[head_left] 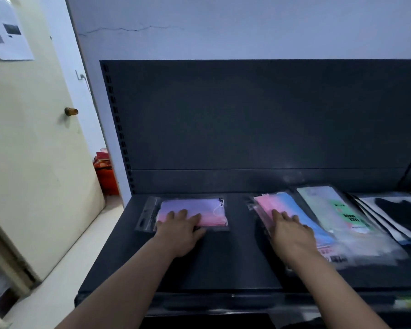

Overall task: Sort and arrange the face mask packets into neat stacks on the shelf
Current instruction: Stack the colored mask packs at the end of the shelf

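A clear packet of purple-to-pink masks (195,207) lies flat at the back left of the dark shelf (223,257). My left hand (180,231) rests palm-down on its near edge, fingers spread. To the right lies a tilted pile of pink-and-blue mask packets (287,205); my right hand (292,233) presses flat on top of it. Beside that pile is a pale green packet (330,207) with a green label, then black mask packets (399,212) at the far right. Whether either hand grips a packet is hidden.
The shelf's dark back panel (259,115) rises behind the packets. A cream door (29,150) with a knob stands at the left, with a red bag (105,172) on the floor behind the shelf's left edge.
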`<state>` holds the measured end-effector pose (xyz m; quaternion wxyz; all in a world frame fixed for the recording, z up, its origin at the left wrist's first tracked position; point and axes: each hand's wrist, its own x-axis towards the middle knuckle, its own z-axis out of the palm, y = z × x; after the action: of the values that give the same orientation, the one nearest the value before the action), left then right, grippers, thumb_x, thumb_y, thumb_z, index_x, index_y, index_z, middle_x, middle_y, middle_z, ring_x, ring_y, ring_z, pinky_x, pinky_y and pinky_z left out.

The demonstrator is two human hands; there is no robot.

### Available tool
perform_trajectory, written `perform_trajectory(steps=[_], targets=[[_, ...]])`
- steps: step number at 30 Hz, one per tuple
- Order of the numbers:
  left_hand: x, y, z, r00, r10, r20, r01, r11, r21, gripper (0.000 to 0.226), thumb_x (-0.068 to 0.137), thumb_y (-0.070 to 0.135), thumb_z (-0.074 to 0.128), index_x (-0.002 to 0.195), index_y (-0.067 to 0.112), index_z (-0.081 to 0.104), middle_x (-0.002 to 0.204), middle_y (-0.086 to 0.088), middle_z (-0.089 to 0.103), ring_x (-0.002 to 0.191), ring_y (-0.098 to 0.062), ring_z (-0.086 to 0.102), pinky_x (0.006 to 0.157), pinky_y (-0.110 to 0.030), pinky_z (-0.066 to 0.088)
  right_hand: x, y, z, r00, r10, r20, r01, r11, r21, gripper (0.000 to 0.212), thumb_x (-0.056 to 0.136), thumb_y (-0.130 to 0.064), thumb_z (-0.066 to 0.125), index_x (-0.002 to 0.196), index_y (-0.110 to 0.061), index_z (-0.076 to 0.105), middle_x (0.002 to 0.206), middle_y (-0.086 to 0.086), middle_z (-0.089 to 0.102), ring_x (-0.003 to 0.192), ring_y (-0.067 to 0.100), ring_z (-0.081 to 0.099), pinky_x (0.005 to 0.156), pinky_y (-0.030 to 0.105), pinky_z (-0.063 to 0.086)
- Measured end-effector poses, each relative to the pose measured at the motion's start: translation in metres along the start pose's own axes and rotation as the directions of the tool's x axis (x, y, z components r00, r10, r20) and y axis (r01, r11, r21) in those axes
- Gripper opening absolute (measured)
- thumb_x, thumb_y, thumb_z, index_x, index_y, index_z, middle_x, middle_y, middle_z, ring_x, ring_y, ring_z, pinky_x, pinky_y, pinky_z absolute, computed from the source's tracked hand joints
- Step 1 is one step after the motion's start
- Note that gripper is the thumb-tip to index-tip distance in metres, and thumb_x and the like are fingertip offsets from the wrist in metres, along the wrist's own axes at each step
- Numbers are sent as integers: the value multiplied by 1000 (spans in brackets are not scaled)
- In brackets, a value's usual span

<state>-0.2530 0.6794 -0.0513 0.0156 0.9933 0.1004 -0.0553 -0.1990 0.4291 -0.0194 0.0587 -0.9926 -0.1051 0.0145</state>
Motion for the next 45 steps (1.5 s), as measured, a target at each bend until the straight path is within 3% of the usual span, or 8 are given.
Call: perform_trajectory(steps=[6, 11, 18, 23, 27, 30, 36, 45], targets=[[14, -1, 2, 998, -62, -25, 63, 998, 11, 56, 94, 61, 25, 144, 38, 26, 147, -3, 30, 131, -36, 31, 103, -58, 33, -10, 5, 0, 1000, -8, 19, 7, 999, 48, 58, 96, -31, 40, 149, -19, 19, 151, 1, 32, 142, 20, 25, 114, 46, 21], [16, -2, 4, 999, -45, -19, 45, 999, 1, 56, 94, 61, 25, 144, 36, 26, 145, -3, 32, 129, -36, 33, 103, -55, 35, -6, 6, 4, 997, 72, 7, -72, 997, 19, 63, 96, -50, 36, 149, -22, 15, 158, 7, 12, 145, 36, 5, 113, 53, 16], [22, -3, 2, 999, -41, 4, 41, 999, 3, 58, 93, 61, 25, 146, 36, 25, 146, -4, 33, 128, -37, 34, 106, -52, 35, -7, 14, 12, 1000, 13, -20, -14, 999, -45, 51, 97, -50, 32, 143, -28, 27, 149, 3, 32, 136, 30, 29, 105, 50, 28], [18, 10, -8, 997, -82, 0, 82, 997, 13, 55, 96, 55, 30, 148, 36, 24, 154, -3, 23, 141, -34, 20, 109, -57, 26, -7, 17, -2, 998, 60, 3, -60, 998, -16, 50, 94, -59, 17, 119, -29, 48, 125, 4, 54, 118, 32, 46, 95, 45, 37], [15, 56, -14, 951, 105, -291, -154, 977, -148, 45, 98, 40, 40, 142, 29, 41, 148, -1, 41, 136, -24, 34, 105, -41, 37, -7, 31, -9, 999, 31, -30, -30, 999, 34, 36, 96, -37, 24, 114, -30, 54, 118, 7, 59, 114, 31, 46, 91, 37, 40], [11, 99, -24, 926, 184, -329, -299, 890, -344, 33, 97, 34, 47, 126, 24, 59, 125, -4, 62, 118, -24, 51, 99, -34, 41, -10, 38, -13, 999, -5, -43, 6, 1000, 20, 36, 96, -43, 31, 124, -36, 52, 126, 6, 51, 120, 29, 41, 97, 39, 37], [10, 152, -41, 991, 61, -117, -114, 845, -522, 36, 90, 41, 58, 112, 14, 64, 113, -5, 67, 106, -23, 61, 91, -31, 47, -9, 51, -11, 998, -60, -33, 66, 980, 188, 37, 95, -43, 42, 126, -29, 56, 123, 10, 47, 112, 31, 53, 95, 32, 44], [24, 158, -44, 990, 2, -138, -68, 876, -477, 41, 83, 7, 58, 121, 21, 63, 119, -1, 66, 110, -23, 60, 91, -27, 46, -3, 71, -12, 973, -189, -132, 220, 931, 291, 31, 95, -32, 43, 119, -37, 62, 121, -5, 58, 115, 16, 51, 89, 29, 46]])
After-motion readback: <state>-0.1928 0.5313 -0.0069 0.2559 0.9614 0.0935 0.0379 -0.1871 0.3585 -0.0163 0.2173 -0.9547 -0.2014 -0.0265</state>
